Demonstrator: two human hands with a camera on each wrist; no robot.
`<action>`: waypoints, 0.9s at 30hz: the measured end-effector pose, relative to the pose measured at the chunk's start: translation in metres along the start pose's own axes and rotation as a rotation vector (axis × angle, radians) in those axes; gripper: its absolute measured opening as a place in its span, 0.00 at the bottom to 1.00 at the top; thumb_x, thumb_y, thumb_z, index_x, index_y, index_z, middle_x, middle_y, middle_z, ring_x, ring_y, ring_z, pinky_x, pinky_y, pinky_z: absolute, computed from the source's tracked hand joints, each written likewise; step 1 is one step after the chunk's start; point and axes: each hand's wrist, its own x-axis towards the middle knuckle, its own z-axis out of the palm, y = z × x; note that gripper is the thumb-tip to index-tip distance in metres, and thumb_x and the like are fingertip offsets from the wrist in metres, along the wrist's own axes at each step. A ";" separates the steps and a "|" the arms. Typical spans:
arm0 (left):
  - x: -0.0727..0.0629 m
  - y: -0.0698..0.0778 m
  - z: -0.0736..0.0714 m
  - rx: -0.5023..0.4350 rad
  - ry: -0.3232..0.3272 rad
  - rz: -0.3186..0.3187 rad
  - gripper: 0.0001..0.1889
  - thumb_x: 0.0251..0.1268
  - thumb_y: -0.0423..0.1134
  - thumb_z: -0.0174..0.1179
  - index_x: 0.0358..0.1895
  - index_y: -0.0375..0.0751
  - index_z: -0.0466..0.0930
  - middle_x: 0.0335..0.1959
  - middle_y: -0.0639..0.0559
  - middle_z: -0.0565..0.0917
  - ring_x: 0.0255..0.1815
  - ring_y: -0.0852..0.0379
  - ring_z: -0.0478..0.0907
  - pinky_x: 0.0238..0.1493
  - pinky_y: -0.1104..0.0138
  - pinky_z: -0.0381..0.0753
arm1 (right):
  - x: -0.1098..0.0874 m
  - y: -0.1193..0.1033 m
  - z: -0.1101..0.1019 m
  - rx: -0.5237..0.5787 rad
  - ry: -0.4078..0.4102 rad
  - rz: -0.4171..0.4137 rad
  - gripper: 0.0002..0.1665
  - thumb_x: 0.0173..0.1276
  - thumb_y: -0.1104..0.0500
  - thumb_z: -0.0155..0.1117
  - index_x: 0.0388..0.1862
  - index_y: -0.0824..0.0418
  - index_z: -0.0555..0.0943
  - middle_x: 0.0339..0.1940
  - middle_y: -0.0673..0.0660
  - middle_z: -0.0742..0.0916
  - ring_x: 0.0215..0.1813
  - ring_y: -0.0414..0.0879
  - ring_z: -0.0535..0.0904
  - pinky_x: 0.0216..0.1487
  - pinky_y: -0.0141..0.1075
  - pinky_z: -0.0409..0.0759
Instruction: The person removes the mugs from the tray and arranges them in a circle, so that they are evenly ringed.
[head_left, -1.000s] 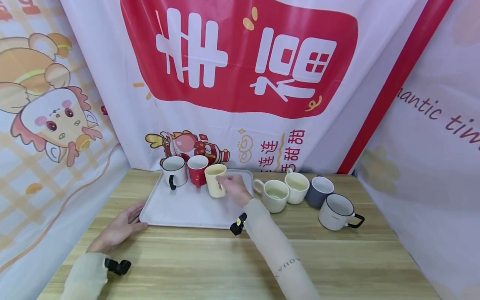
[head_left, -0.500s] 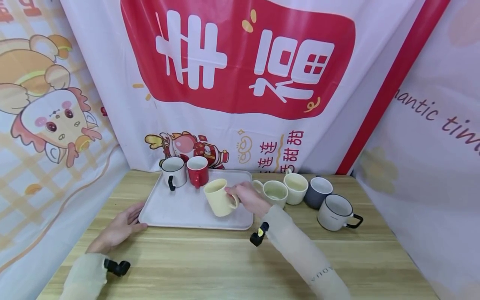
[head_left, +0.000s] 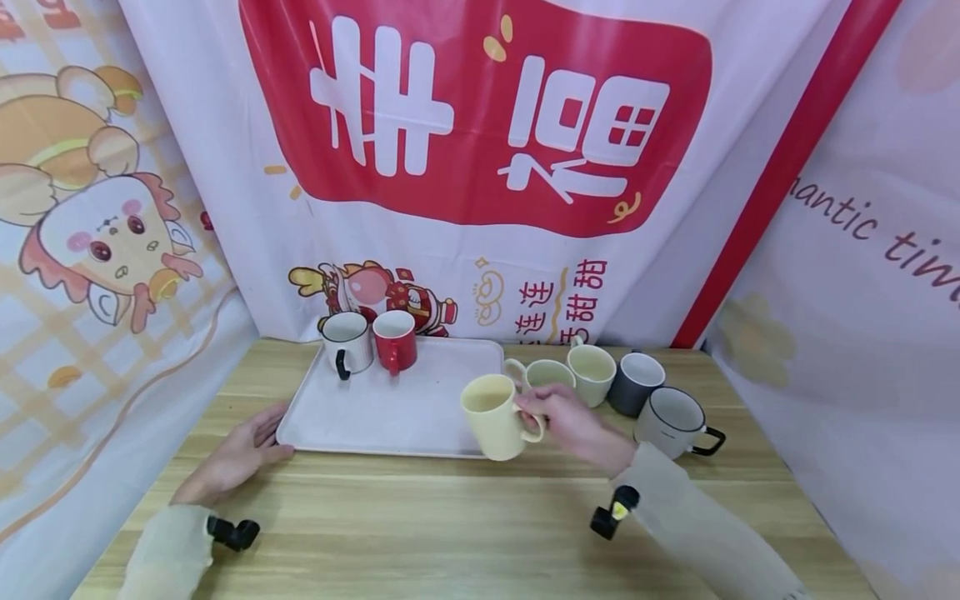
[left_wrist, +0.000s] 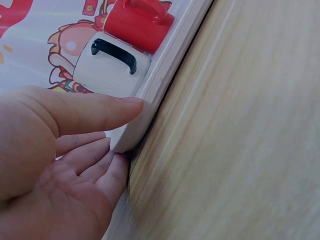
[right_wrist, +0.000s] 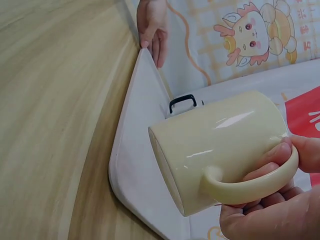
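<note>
A pale yellow mug (head_left: 495, 427) hangs slightly tilted over the right front corner of the white tray (head_left: 378, 412). My right hand (head_left: 573, 423) grips it by the handle, fingers curled through the loop in the right wrist view. At the tray's left front corner, my left hand (head_left: 238, 457) holds the rim; in the left wrist view the thumb lies on one side of the corner and the fingers on the other. Toward the back left of the tray stand a white mug (head_left: 355, 350) with a black handle and a red mug (head_left: 396, 343).
Right of the tray, several mugs stand close together: a pale green one (head_left: 549, 374), a cream one (head_left: 592, 379), a dark grey one (head_left: 633, 392) and a white one (head_left: 667, 432) with a black handle. Printed cloth (head_left: 465, 275) hangs behind the wooden table (head_left: 420, 533).
My right hand has lifted the yellow mug from beside the red mug and carried it right and toward me. The left hand stays at the tray corner.
</note>
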 end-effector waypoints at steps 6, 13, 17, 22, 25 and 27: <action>0.002 0.002 -0.002 0.009 0.000 -0.025 0.48 0.73 0.35 0.65 0.85 0.27 0.42 0.85 0.25 0.50 0.85 0.27 0.52 0.82 0.53 0.67 | -0.045 -0.005 -0.040 -0.093 -0.060 0.030 0.21 0.82 0.62 0.55 0.23 0.56 0.77 0.23 0.49 0.75 0.34 0.43 0.72 0.41 0.31 0.72; 0.003 0.002 -0.002 0.003 -0.004 -0.029 0.49 0.73 0.34 0.66 0.85 0.26 0.41 0.85 0.25 0.49 0.85 0.26 0.50 0.82 0.53 0.67 | -0.093 -0.005 -0.081 -0.174 -0.023 0.075 0.21 0.82 0.59 0.57 0.24 0.58 0.74 0.23 0.49 0.75 0.33 0.42 0.71 0.37 0.30 0.69; 0.002 0.002 -0.003 0.009 -0.001 -0.031 0.49 0.73 0.35 0.66 0.84 0.26 0.41 0.85 0.25 0.49 0.85 0.26 0.51 0.82 0.53 0.67 | -0.111 0.001 -0.105 -0.166 0.021 0.086 0.20 0.82 0.61 0.55 0.26 0.57 0.79 0.24 0.47 0.76 0.34 0.41 0.72 0.38 0.30 0.70; 0.002 0.001 -0.003 0.010 0.002 -0.027 0.48 0.73 0.34 0.65 0.84 0.26 0.41 0.85 0.24 0.49 0.85 0.26 0.50 0.82 0.53 0.66 | -0.130 0.017 -0.136 -0.083 0.039 0.038 0.21 0.84 0.64 0.51 0.30 0.55 0.83 0.26 0.45 0.78 0.32 0.39 0.73 0.34 0.28 0.69; 0.002 0.002 -0.003 0.009 -0.002 -0.023 0.49 0.73 0.34 0.65 0.84 0.25 0.41 0.85 0.23 0.49 0.85 0.25 0.50 0.82 0.51 0.66 | -0.141 0.031 -0.154 -0.011 0.025 -0.020 0.22 0.85 0.66 0.47 0.34 0.55 0.86 0.28 0.43 0.80 0.33 0.36 0.74 0.34 0.26 0.70; 0.002 0.002 -0.003 0.010 -0.001 -0.023 0.49 0.73 0.34 0.65 0.84 0.25 0.41 0.85 0.23 0.49 0.85 0.25 0.50 0.82 0.51 0.65 | -0.147 0.039 -0.163 0.021 0.022 -0.041 0.22 0.85 0.67 0.46 0.37 0.55 0.87 0.30 0.43 0.82 0.35 0.35 0.76 0.36 0.24 0.74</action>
